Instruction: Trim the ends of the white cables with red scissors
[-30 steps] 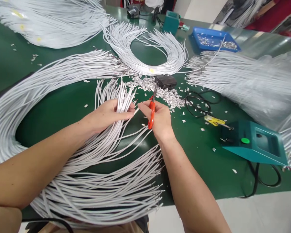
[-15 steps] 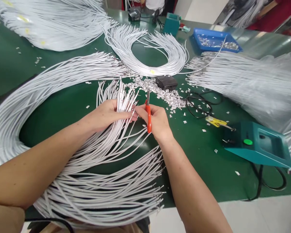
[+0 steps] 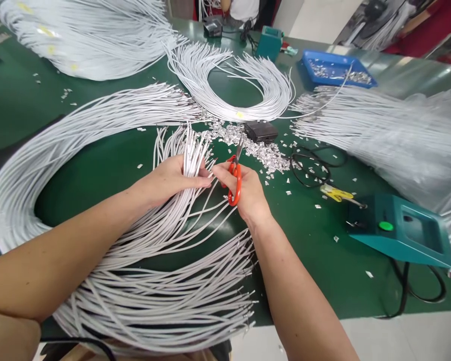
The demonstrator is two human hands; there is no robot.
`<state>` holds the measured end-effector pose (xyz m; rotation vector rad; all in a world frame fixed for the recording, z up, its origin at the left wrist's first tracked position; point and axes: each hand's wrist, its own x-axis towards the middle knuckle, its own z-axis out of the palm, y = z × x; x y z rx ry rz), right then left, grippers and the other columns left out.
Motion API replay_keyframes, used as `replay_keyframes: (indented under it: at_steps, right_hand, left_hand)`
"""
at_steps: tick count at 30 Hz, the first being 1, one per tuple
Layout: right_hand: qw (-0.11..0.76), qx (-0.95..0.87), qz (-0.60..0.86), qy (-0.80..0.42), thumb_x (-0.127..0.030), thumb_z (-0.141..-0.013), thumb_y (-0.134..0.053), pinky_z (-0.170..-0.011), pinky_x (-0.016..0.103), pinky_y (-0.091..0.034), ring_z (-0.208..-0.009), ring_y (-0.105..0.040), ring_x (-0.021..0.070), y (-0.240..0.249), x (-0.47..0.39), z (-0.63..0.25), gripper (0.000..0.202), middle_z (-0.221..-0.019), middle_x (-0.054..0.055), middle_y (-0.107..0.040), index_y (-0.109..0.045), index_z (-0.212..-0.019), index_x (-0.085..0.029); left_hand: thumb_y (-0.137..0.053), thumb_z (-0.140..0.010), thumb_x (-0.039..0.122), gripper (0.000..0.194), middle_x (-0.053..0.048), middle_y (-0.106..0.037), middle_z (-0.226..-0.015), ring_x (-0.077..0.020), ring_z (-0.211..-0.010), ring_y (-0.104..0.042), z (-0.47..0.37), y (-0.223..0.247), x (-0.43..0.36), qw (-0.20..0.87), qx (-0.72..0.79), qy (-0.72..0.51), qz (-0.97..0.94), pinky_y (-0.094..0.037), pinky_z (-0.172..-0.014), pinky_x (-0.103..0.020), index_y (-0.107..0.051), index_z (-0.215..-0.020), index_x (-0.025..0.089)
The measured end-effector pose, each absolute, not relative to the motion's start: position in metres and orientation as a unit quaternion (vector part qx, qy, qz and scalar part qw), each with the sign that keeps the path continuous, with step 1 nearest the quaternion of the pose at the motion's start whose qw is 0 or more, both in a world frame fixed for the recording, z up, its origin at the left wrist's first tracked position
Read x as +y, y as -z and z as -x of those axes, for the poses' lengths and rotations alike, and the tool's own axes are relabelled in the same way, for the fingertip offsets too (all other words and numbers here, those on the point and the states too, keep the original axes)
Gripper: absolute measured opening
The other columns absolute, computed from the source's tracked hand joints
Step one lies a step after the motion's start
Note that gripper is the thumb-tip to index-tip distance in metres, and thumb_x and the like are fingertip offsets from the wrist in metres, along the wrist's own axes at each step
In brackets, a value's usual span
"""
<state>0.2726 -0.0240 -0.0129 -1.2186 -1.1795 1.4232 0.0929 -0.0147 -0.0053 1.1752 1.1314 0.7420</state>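
My left hand point(image 3: 173, 179) is wrapped round a bundle of white cables point(image 3: 193, 155), whose ends stick up above the thumb. Just to its right, my right hand point(image 3: 244, 188) holds orange-handled scissors point(image 3: 235, 183), their blades pointing up and away. The thumb and fingertips of my right hand come close to a cable end beside my left fingertips; whether they pinch it cannot be made out. More white cables point(image 3: 165, 301) lie below the hands, their ends toward the right.
Small silvery pieces point(image 3: 263, 153) are scattered beyond the hands near a black block point(image 3: 261, 131). A teal device point(image 3: 402, 228) with a green button stands right. Cable coils point(image 3: 244, 113) and a blue tray point(image 3: 336, 67) lie farther back. A person's hand point(image 3: 225, 5) shows at the top.
The scissors have turned, so their blades lean right and the handle loops show wider. My left thumb has shifted slightly. The whole view has moved a little.
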Motion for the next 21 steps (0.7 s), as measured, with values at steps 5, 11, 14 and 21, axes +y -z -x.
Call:
replay_keyframes:
  at_steps: [5, 11, 14, 21]
  right_hand:
    - [0.305, -0.612, 0.598, -0.417, -0.044, -0.075, -0.066, -0.063, 0.028, -0.04, -0.066, -0.052, 0.0141, 0.0126, -0.0221, -0.2825, 0.027, -0.068, 0.0, -0.061, -0.065, -0.068, -0.018]
    - [0.167, -0.716, 0.629, -0.252, -0.035, -0.079, -0.06, -0.056, 0.028, -0.032, -0.059, -0.046, 0.0133, 0.0156, -0.0232, -0.2809, 0.027, -0.066, 0.002, -0.058, -0.05, -0.059, -0.02]
    - [0.143, -0.727, 0.633, -0.223, -0.036, -0.082, -0.059, -0.056, 0.028, -0.031, -0.061, -0.049, 0.0149, 0.0136, -0.0243, -0.2797, 0.028, -0.068, 0.004, -0.06, -0.051, -0.06, -0.021]
    - [0.119, -0.739, 0.636, -0.186, -0.041, -0.085, -0.057, -0.055, 0.029, -0.029, -0.061, -0.05, 0.0161, 0.013, -0.0244, -0.2817, 0.032, -0.066, 0.005, -0.059, -0.053, -0.061, -0.02]
  left_hand:
    - [-0.085, -0.061, 0.03, 0.033, 0.0, -0.067, -0.081, -0.0178, -0.079, -0.063, -0.0955, 0.0052, -0.016, 0.58, 0.525, -0.364, -0.506, -0.047, -0.081, -0.035, -0.062, -0.082, 0.018]
    - [-0.082, -0.064, 0.033, 0.031, -0.001, -0.069, -0.083, -0.0193, -0.081, -0.064, -0.0968, 0.0058, -0.0171, 0.529, 0.541, -0.376, -0.535, -0.049, -0.082, -0.035, -0.064, -0.082, 0.017]
    - [-0.08, -0.066, 0.031, 0.027, -0.002, -0.07, -0.084, -0.0197, -0.082, -0.065, -0.0975, 0.0029, -0.0179, 0.498, 0.547, -0.362, -0.568, -0.049, -0.084, -0.035, -0.064, -0.082, 0.017]
    - [-0.077, -0.07, 0.034, 0.026, -0.001, -0.071, -0.083, -0.0202, -0.082, -0.066, -0.0982, 0.0012, -0.0192, 0.449, 0.558, -0.339, -0.61, -0.049, -0.08, -0.034, -0.063, -0.083, 0.017]
